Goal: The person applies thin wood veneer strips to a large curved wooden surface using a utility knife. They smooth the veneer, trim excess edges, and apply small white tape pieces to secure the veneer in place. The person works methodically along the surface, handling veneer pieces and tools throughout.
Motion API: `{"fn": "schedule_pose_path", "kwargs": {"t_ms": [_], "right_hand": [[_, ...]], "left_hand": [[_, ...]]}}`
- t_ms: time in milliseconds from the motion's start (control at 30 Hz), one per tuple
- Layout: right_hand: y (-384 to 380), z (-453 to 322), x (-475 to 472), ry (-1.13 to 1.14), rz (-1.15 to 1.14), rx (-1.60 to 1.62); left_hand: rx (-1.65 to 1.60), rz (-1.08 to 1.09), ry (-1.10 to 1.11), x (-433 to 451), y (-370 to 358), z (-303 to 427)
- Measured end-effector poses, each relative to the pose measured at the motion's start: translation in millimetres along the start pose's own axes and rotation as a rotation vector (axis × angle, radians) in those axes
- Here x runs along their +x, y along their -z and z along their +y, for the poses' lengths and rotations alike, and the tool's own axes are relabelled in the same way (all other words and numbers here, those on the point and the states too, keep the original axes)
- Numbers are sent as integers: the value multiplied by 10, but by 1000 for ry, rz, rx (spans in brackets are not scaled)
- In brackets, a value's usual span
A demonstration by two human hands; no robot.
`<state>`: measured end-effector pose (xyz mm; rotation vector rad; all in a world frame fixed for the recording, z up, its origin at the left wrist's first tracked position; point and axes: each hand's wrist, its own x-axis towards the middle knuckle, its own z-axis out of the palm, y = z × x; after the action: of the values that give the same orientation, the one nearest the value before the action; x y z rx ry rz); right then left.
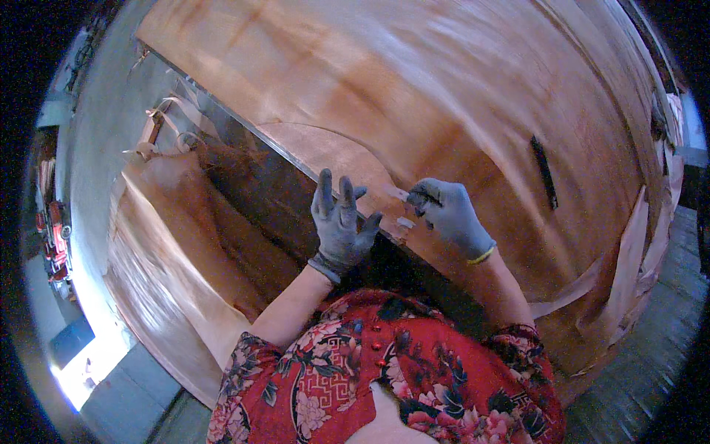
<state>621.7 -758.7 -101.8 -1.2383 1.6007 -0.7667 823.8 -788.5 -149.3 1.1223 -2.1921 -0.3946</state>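
Observation:
Large brown sheets, which look like wood veneer or leather (388, 89), lie over a wide work surface. My left hand (339, 222), in a grey glove, is raised over the near edge with its fingers spread and nothing in it. To its right, my right hand (444, 208), gloved in grey with a yellow cuff, has its fingers curled at a small pale piece (398, 193), apparently pinched at the fingertips. Another small whitish piece (405, 222) lies just below on the sheet. A curved cut edge runs from the surface's rim towards my right hand.
A long dark bar (543, 172) lies on the sheets at the right. Loose strips (627, 261) hang at the right edge. More brown sheets (166, 222) are piled at the left, with curled scraps (161, 125) behind. Red machinery (55, 238) stands at the far left.

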Motion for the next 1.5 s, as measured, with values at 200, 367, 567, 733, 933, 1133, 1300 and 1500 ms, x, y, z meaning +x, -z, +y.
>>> {"fn": "schedule_pose_path", "kwargs": {"t_ms": [200, 367, 567, 733, 933, 1133, 1300, 1500], "right_hand": [[-48, 205, 472, 184, 41, -432], [-182, 87, 659, -13, 33, -772], [-219, -5, 754, -100, 7, -951], [-139, -5, 683, -168, -42, -993], [-57, 74, 478, -145, -40, -824], [-251, 283, 196, -83, 16, -523], [-202, 195, -5, -197, -13, -86], [-325, -14, -30, -71, -39, 99]], "left_hand": [[96, -160, -55, -249, -328, -237], [154, -246, -75, -184, -253, -236], [119, -180, -80, -124, -293, -232], [279, -258, -69, 74, -467, -159], [237, -243, -35, 117, -680, -135], [275, -224, -61, 82, -668, -179], [222, -321, -81, 114, -582, -292], [-24, -346, 17, 144, 43, -850]]}}
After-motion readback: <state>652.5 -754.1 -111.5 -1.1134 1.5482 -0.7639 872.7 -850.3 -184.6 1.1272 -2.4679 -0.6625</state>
